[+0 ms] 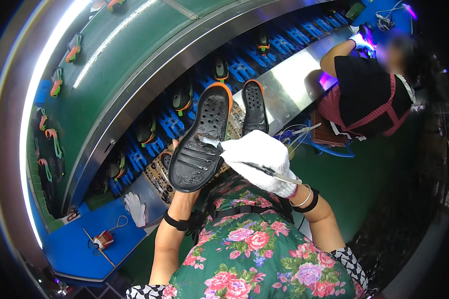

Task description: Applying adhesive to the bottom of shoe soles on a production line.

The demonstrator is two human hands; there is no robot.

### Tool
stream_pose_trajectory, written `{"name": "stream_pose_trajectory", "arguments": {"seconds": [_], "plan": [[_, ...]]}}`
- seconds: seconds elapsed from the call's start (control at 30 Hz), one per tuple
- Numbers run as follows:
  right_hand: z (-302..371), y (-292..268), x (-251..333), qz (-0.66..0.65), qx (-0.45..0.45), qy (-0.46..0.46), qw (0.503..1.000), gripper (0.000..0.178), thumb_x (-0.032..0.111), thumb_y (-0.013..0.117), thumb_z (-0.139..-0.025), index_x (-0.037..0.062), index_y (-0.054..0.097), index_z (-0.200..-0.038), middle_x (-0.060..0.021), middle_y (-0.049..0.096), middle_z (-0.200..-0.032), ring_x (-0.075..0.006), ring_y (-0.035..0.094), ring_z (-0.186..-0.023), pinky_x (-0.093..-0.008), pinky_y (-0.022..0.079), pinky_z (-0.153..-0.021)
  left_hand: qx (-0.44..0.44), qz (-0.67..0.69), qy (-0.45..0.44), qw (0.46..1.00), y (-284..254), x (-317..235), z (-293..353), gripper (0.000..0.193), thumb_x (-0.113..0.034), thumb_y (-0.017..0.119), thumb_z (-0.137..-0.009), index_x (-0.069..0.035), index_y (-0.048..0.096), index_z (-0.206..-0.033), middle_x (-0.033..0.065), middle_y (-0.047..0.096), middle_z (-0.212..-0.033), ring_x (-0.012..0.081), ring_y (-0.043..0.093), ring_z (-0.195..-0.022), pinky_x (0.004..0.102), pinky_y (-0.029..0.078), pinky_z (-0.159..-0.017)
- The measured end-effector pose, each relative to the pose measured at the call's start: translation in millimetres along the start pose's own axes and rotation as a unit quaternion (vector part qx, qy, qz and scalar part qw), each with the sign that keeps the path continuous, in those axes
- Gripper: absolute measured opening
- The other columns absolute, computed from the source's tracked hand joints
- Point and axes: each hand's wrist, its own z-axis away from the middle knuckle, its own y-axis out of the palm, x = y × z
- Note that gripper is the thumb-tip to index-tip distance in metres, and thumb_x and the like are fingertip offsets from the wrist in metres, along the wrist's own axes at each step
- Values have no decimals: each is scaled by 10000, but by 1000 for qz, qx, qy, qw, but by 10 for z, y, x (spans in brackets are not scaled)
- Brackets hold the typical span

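L hand (185, 197), bare, grasping black sole (197, 149) from underneath; most fingers hidden behind it. Sole = main item, held up mid-scene, in front of wearer, holed end w/ orange rim pointing far, grooved end near. R hand (262, 159), in white knit glove, closed round brush (286, 178); pale tip over sole's inner face approx. mid-length, contact vs. just above: can't tell. Surface looks wet/shiny in patches.

2nd sole (255, 107), also black w/ orange rim, just beyond R hand, far side, right of 1st. Patterned board (157, 179) under/behind, partly covered. Far: row of blue racks (172, 124) w/ dark shoe parts, then green conveyor (119, 65) carrying more orange/green-trimmed pcs.

Near left: blue table (80, 261) w/ loose white glove (135, 209) + small red container (104, 240), stick across it. Far right: co-worker (356, 94), black top, red checked apron, gloved hand by purple light.
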Motion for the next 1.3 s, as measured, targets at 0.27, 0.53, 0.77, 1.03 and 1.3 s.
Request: {"name": "stream_pose_trajectory", "arguments": {"seconds": [0.27, 0.53, 0.77, 1.03, 1.3], "plan": [[-61, -43, 54, 43, 10, -29, 999, 303, -20, 795, -721, 12, 760, -1020, -127, 750, -972, -277, 701, -806, -365, 558, -727, 155, 63, -16, 986, 227, 274, 55, 813, -575, 558, -870, -47, 456, -1480, 222, 468, -1508, 386, 493, -1349, 538, 363, -1159], [-332, 41, 112, 20, 38, -59, 997, 382, -5, 758, -745, 4, 734, -1126, -171, 723, -1139, -329, 685, -984, -398, 555, -839, 186, 176, -83, 963, 206, 270, 72, 878, -732, 523, -903, -85, 446, -1491, 148, 519, -1476, 355, 525, -1326, 550, 388, -1136], [-281, 305, 212, 27, 17, -57, 998, 346, 29, 725, -801, 52, 739, -1146, -136, 724, -1154, -299, 687, -1006, -409, 551, -873, 98, -43, -9, 994, -57, 297, 41, 743, -659, 406, -1000, -92, 473, -1476, 162, 527, -1474, 336, 538, -1327, 514, 400, -1145], [-214, 270, 123, 27, 35, -37, 998, 308, 9, 745, -787, 18, 742, -1096, -122, 738, -1109, -293, 700, -980, -398, 563, -842, 87, -69, 19, 994, 290, 196, 29, 932, -762, 425, -922, -43, 380, -1514, 147, 538, -1448, 340, 549, -1300, 534, 409, -1125], [-265, 278, 34, -35, -41, -16, 998, 267, 12, 773, -769, 47, 758, -1033, -136, 750, -1070, -268, 711, -904, -361, 560, -800, 179, 28, 71, 981, 290, 68, -127, 926, -789, 399, -916, -139, 308, -1569, 153, 435, -1529, 373, 523, -1307, 545, 421, -1118]]}}
